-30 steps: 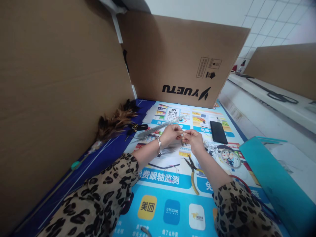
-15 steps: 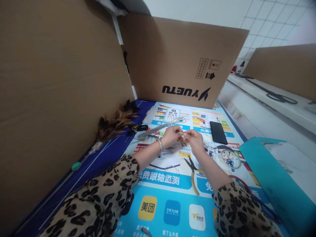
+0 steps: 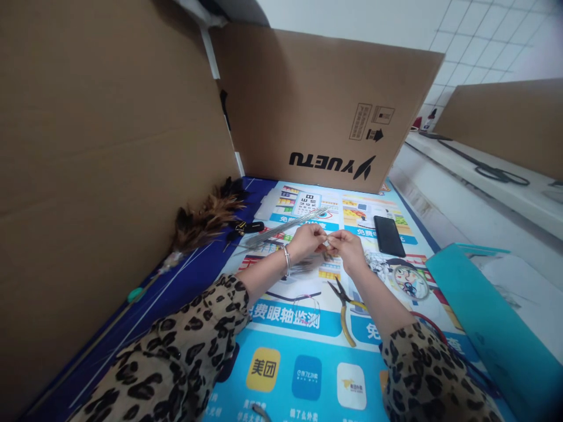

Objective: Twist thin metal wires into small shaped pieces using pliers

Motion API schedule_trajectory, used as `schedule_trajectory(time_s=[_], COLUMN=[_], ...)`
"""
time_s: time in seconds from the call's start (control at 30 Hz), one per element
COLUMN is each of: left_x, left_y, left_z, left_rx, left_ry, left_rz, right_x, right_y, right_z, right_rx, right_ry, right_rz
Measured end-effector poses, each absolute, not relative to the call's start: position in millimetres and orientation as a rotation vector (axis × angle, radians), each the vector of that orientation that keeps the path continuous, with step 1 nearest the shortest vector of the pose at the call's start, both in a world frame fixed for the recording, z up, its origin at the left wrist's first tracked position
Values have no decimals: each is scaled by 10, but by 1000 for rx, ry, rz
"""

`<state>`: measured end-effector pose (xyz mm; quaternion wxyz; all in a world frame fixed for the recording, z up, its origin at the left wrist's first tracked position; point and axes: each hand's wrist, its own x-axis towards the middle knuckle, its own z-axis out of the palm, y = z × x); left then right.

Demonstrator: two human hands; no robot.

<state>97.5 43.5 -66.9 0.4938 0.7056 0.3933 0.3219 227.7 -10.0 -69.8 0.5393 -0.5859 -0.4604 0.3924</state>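
Observation:
My left hand (image 3: 307, 241) and my right hand (image 3: 347, 249) meet above the printed sheet, fingertips pinched almost together. What they pinch is too small to make out. Behind the left fingers lies a bundle of thin silvery wires (image 3: 285, 228), running diagonally. Under the hands is a patch of thin greyish strands (image 3: 303, 266), partly hidden. Yellow-handled pliers (image 3: 343, 310) rest with their jaws parted, just below my right hand. A thin pinkish loop of thread or wire (image 3: 308, 310) lies to their left.
A black phone (image 3: 389, 236) and a round clear dish (image 3: 410, 282) lie to the right, near a teal box (image 3: 492, 328). Cardboard panels (image 3: 325, 105) stand behind and left. A feather duster (image 3: 204, 217) leans along the left side; scissors (image 3: 501, 174) sit on the right ledge.
My right hand has shifted very slightly right. My left hand stays in place, and both keep their pinch.

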Motion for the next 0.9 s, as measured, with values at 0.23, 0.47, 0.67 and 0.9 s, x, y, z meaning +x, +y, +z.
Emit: schedule_trajectory(time_s=[0.23, 0.47, 0.67, 0.9], left_x=[679, 525, 515, 574], left_y=[616, 695, 614, 469], left_z=[-358, -282, -247, -210], left_rx=[2174, 2501, 2477, 2686], left_ry=[897, 842, 737, 652], left_rz=[412, 308, 144, -50], right_x=[2432, 2493, 2445, 2339], right_y=[-41, -29, -54, -117], right_z=[-717, -747, -658, -618], right_rx=[-1683, -1924, -2052, -2148], right_ry=[-1308, -1537, -1597, -1655], right_rz=[920, 724, 406, 69])
